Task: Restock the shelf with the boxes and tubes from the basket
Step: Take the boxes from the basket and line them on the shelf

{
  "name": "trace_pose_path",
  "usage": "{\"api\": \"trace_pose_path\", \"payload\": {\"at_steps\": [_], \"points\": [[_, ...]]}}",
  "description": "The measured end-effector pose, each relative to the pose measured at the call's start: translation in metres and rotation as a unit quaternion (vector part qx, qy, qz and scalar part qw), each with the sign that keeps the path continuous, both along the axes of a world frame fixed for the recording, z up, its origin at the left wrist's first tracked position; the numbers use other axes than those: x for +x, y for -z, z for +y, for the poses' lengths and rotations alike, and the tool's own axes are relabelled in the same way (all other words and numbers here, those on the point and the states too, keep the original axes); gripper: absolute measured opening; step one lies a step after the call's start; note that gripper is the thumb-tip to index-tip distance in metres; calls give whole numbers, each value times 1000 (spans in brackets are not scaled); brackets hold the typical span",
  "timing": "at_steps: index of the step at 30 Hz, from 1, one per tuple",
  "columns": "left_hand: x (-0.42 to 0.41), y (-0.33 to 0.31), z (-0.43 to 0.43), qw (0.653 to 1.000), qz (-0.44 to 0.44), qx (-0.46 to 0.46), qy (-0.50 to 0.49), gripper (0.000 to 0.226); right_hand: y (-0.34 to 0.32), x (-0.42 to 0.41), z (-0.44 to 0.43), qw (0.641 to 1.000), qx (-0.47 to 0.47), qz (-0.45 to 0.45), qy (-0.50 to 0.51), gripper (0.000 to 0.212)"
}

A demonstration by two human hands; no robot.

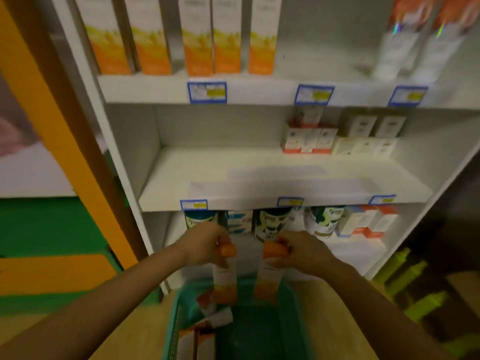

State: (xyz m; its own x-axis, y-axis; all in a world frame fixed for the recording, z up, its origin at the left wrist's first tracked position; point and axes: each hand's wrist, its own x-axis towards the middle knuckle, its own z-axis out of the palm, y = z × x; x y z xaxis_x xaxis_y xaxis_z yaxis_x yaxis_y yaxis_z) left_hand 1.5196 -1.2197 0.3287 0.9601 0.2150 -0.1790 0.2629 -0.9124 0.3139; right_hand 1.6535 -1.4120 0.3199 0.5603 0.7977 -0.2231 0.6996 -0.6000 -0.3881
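The left hand (205, 245) is closed around the orange cap of a white tube with an orange lower end (225, 276); the right hand (301, 252) is closed in the same way around the orange cap of a second white and orange tube (268, 279); both tubes hang downward, caps up, side by side with a narrow gap between them. Their lower ends are just above the far rim of the green plastic basket (288, 315), which stands on the pale floor in front of the white shelf unit (124, 157); more white and orange packs (207, 307) lie along the left wall of the basket, and the right part of its bottom is bare.

The middle shelf board (259, 175) is open on its left and centre, up to the front edge with the blue price labels; small white boxes with orange bases (307, 141) stand only at the back right. On the top shelf, tall white and orange cartons (197, 40) stand in a row on the left, and white tubes (394, 50) stand on the right, with free room between them. Under the middle board, round tins (272, 222) stand just behind the hands; the picture is blurred, so the print is not readable.
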Motion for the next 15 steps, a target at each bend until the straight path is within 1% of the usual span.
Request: {"api": "trace_pose_path", "payload": {"at_steps": [3,6,9,11,15], "points": [[0,-66,3,998,-53,23,7,38,-66,7,2,999,38,-32,0,53],[-1,-130,4,995,-87,45,17,38,-126,12,5,997,52,-50,2,50],[-1,-189,2,991,-123,39,27,37,-183,16,5,995,70,-74,-7,44],[-1,-225,0,988,-145,36,30,36,-219,18,5,992,91,-86,-13,43],[5,-285,-1,981,-185,34,36,37,-279,25,4,989,127,-79,-12,43]]}}
